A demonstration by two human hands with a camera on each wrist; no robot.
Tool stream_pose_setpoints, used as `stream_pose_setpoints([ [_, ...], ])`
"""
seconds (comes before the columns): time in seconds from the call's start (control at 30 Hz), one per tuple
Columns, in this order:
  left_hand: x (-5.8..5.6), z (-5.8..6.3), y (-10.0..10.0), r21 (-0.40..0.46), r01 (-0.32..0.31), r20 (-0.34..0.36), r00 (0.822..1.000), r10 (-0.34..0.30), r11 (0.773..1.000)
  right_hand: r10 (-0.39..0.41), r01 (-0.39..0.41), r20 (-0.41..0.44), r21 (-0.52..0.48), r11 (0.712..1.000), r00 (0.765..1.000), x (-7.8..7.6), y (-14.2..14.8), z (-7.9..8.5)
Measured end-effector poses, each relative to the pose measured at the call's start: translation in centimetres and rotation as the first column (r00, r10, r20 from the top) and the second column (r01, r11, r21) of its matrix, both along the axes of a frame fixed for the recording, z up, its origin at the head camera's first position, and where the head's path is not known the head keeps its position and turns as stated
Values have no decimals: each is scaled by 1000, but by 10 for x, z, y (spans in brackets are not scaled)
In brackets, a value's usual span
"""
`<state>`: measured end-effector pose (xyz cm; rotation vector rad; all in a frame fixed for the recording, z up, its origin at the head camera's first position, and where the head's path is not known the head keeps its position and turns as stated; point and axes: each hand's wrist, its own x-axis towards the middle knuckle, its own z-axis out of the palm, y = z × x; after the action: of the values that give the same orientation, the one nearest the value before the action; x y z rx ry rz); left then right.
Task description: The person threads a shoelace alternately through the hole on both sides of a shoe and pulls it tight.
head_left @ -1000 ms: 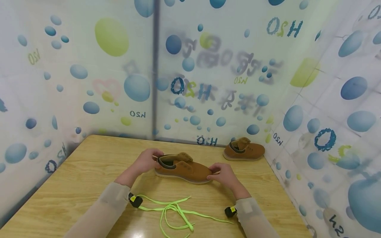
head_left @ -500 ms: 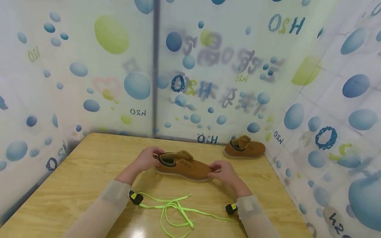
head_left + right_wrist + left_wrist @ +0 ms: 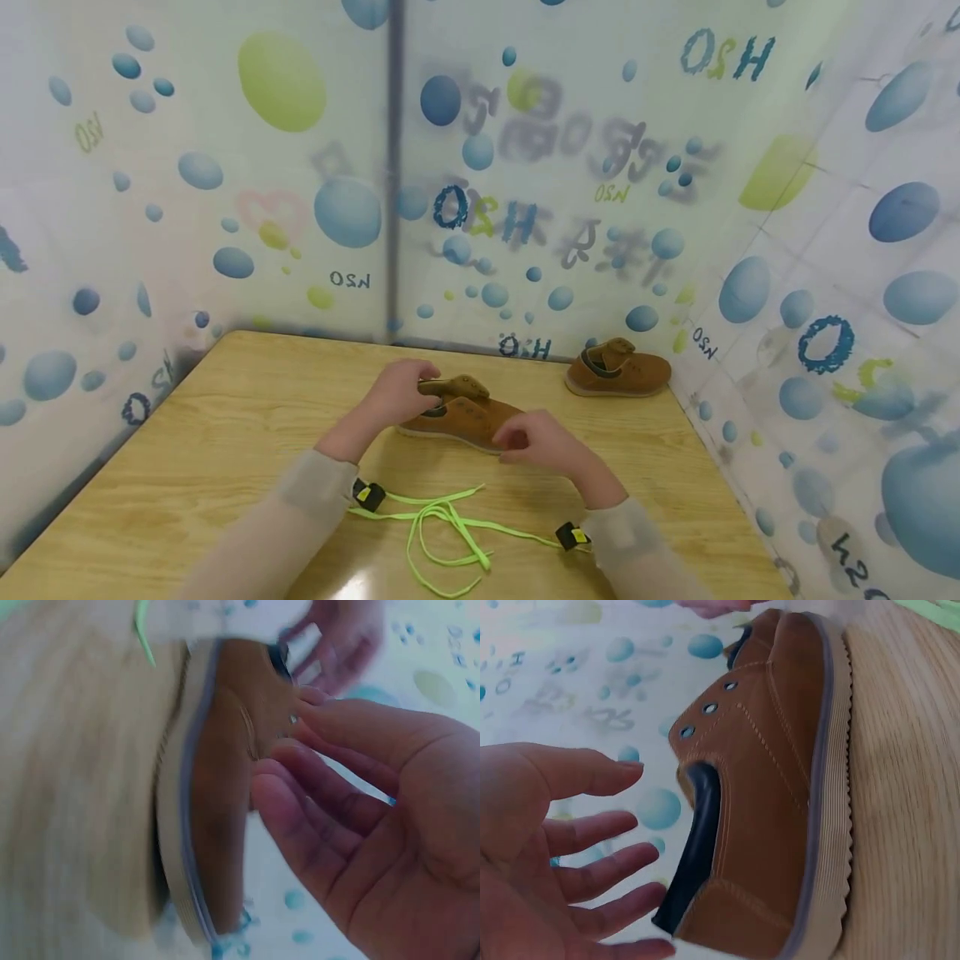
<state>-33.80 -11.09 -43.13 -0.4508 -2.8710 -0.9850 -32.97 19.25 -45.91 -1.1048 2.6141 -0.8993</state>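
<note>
A brown shoe [image 3: 468,423] with empty eyelets and its tongue folded up stands on the table, toe to the right. My left hand [image 3: 397,393] is at the heel end, beside the ankle opening. In the left wrist view the same shoe [image 3: 761,772] shows its dark padded collar, and the left hand [image 3: 547,847] has its fingers spread, the fingertips near the collar. My right hand [image 3: 543,446] is by the toe end, overlapping it. The right wrist view shows the right hand [image 3: 390,817] with loosely bent fingers close over the upper, gripping nothing.
Bright green shoelaces [image 3: 450,515] lie in a loose tangle on the wooden table [image 3: 247,417] in front of the shoe. A second brown shoe [image 3: 637,375] stands at the back right corner. Curtain-like walls [image 3: 345,125] with a bubble print enclose the table's back and sides.
My left hand has released the heel and shifted right, over the opening. The right hand has let go of the toe and moved left along the shoe. The laces stay put.
</note>
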Motion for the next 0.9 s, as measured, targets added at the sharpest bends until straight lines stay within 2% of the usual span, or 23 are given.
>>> stream_pose_setpoints([
  [0.13, 4, 6, 21, -46, -18, -36, 999, 17, 999, 72, -73, 28, 54, 996, 997, 7, -16, -6],
  [0.27, 0, 6, 36, -24, 40, -62, 997, -42, 999, 81, -85, 49, 101, 991, 996, 12, -25, -12],
  [0.4, -9, -1, 44, 45, 120, 11, 993, -120, 992, 86, -95, 89, 109, 989, 992, 15, -32, -18],
  [0.53, -17, -10, 44, 133, 157, 85, 982, -169, 979, 90, -102, 102, 118, 988, 991, 18, -38, -23],
  [0.73, -25, -27, 45, 126, 207, 94, 971, -219, 970, 117, -121, 34, 182, 976, 993, 21, -43, -29],
  [0.9, -24, -33, 47, 124, 196, 85, 975, -208, 973, 104, -107, 27, 186, 977, 994, 26, -45, -27],
])
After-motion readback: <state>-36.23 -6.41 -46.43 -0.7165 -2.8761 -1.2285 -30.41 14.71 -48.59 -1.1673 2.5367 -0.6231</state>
